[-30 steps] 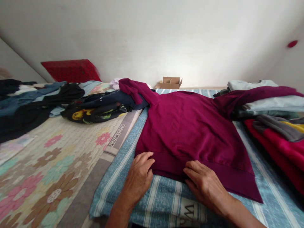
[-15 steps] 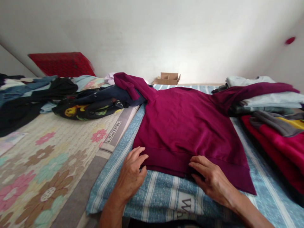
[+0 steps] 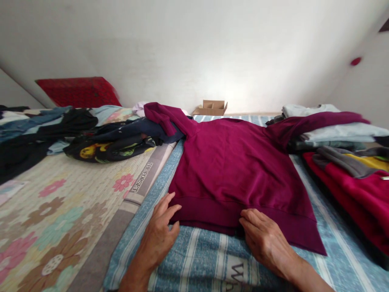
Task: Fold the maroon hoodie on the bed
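A maroon sweatshirt [image 3: 234, 166] lies spread out with its bottom hem towards me. Both sleeves stretch sideways over other clothes, and the body shows some wrinkles. At the hem's left corner is my left hand [image 3: 159, 231], its fingers apart and the fingertips at the fabric's edge. My right hand [image 3: 266, 237] is at the middle of the hem, fingers drawn together and pinching the band. The thumb of that hand is mostly hidden. Under the sweatshirt is a blue-and-white striped cloth [image 3: 194, 251].
Folded red and grey clothes [image 3: 349, 174] and a light-coloured stack [image 3: 340, 132] lie to the right. Dark clothes [image 3: 121, 138] are heaped at left on a flowered bedspread [image 3: 100, 190]. An open cardboard box [image 3: 212, 107] and a red patterned object [image 3: 80, 92] stand by the wall.
My left hand has shifted slightly left, with its fingers more spread. The right hand's fingers have closed together on the hem. The sweatshirt stays spread as before; the view has tipped a little.
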`<state>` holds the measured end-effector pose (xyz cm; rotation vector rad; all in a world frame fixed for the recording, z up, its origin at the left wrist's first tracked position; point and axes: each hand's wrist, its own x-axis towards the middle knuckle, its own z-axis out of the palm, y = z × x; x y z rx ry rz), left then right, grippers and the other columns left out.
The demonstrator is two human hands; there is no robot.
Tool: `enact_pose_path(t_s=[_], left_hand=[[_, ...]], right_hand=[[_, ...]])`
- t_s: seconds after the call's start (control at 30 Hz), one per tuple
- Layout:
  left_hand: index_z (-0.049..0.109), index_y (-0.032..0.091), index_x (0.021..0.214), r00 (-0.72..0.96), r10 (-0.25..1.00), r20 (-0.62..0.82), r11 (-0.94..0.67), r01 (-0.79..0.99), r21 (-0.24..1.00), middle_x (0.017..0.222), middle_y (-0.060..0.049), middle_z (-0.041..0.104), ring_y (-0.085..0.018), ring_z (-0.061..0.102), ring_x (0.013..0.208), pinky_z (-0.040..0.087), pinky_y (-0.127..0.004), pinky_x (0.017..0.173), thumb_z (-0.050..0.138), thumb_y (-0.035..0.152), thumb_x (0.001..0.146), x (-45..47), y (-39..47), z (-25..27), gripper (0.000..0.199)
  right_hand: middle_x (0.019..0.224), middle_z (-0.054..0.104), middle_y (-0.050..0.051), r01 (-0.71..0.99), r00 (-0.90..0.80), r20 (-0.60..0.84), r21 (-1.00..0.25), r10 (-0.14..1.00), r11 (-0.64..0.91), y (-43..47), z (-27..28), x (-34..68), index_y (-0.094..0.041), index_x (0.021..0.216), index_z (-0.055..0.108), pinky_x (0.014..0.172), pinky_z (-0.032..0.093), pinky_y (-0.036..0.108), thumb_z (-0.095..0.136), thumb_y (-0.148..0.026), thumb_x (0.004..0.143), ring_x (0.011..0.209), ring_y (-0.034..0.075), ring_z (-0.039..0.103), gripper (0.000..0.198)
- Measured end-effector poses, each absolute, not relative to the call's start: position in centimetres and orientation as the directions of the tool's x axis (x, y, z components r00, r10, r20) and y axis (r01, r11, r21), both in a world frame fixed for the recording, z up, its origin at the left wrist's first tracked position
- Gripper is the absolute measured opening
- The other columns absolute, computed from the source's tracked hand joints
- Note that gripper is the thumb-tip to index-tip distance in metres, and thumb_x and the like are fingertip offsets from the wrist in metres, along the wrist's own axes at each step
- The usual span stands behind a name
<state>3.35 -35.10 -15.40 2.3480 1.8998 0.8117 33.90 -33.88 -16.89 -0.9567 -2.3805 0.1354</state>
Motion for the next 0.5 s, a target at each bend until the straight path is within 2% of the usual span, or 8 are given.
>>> enact_pose_path(t_s=[0.3, 0.5], left_hand=[[0.065, 0.019, 0.097, 0.058, 0.911, 0.407, -0.219, 0.907, 0.359, 0.131, -0.010, 0.051, -0.025, 0.050, 0.120, 0.040, -0.041, 0.103, 0.048, 0.020, 0.077, 3.17, -35.05, -15.32, 0.026], [0.063, 0.020, 0.103, 0.099, 0.939, 0.331, -0.227, 0.899, 0.375, 0.137, -0.009, 0.046, -0.024, 0.046, 0.124, 0.036, -0.042, 0.105, 0.050, 0.021, 0.076, 2.74, -35.36, -14.93, 0.031]], right_hand=[[0.095, 0.060, 0.010, 0.598, -0.574, 0.486, -0.301, 0.659, 0.743, -33.88, -17.08, 33.92, -0.016, 0.091, 0.059, 0.078, 0.052, 0.032, 0.038, -0.004, 0.080, 0.091, 0.019, 0.057, 0.026], [0.098, 0.060, 0.010, 0.580, -0.587, 0.483, -0.308, 0.650, 0.754, -33.99, -17.26, 34.11, -0.015, 0.098, 0.058, 0.080, 0.051, 0.033, 0.038, -0.004, 0.081, 0.094, 0.020, 0.056, 0.029]])
